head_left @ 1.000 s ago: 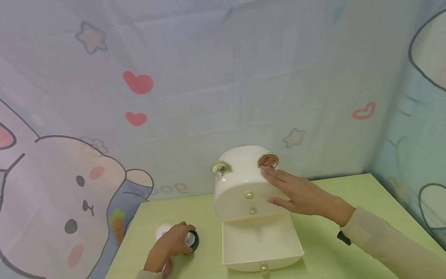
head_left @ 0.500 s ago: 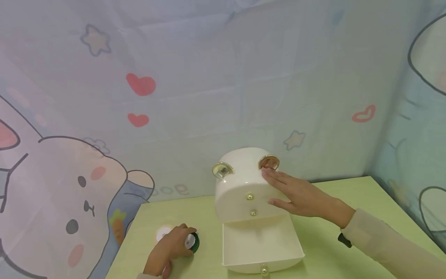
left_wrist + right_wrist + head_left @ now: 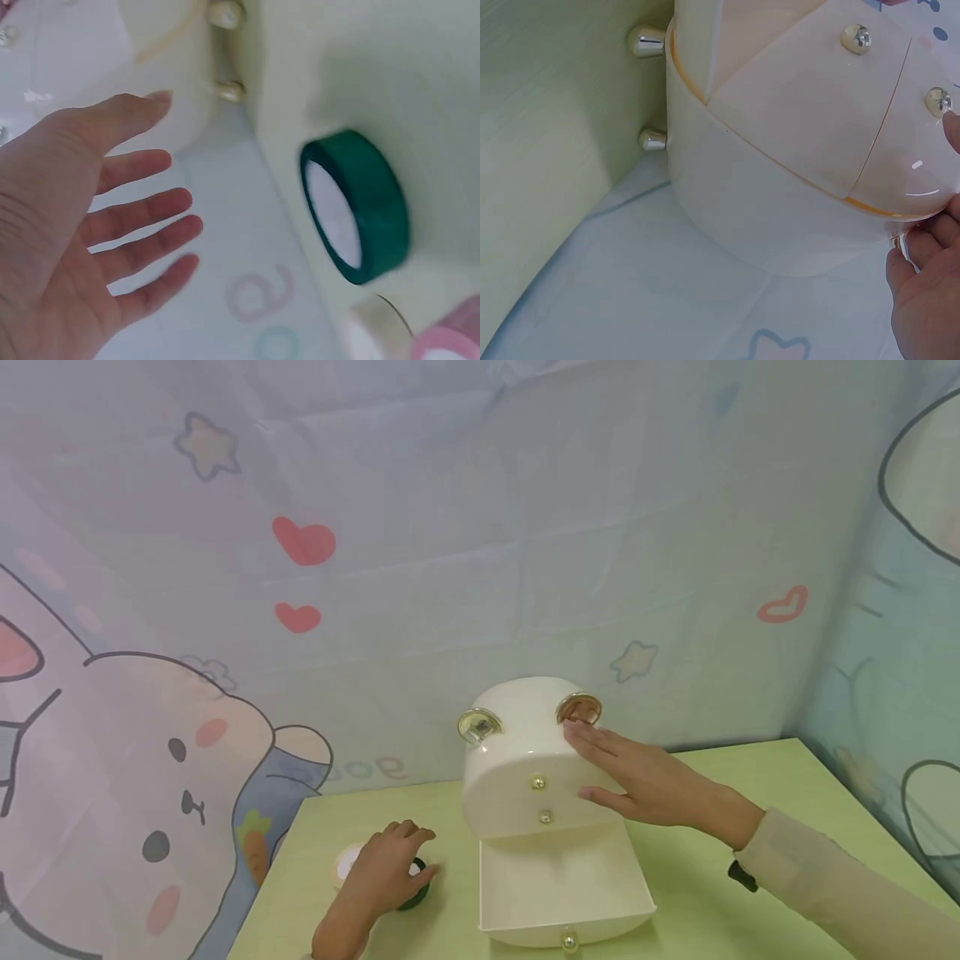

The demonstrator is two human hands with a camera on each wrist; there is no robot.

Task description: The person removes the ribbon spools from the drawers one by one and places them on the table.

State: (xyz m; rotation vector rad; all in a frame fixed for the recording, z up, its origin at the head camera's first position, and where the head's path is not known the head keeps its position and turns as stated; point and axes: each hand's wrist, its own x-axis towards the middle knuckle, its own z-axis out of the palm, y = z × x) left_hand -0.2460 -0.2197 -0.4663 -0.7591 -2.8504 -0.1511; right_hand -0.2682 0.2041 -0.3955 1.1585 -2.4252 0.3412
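My left hand hovers with spread fingers over a roll of dark green ribbon. In the left wrist view that green roll stands on its edge, apart from the fingers. My right hand rests with outstretched fingers against a white, round-topped drawer box, beside its right gold-rimmed ear. The right wrist view has the fingertips at the box's side, near a round knob. A lower drawer of the box is pulled out, and nothing is visible inside it.
A cream roll and a pink roll lie close to the green one. The box stands on a light green table. Behind it hangs a printed cloth with hearts, stars and a rabbit.
My left hand has let go of the green ribbon roll, spreading its fingers and lifting slightly. The roll stays on the table. My right hand has kept its place on the box.
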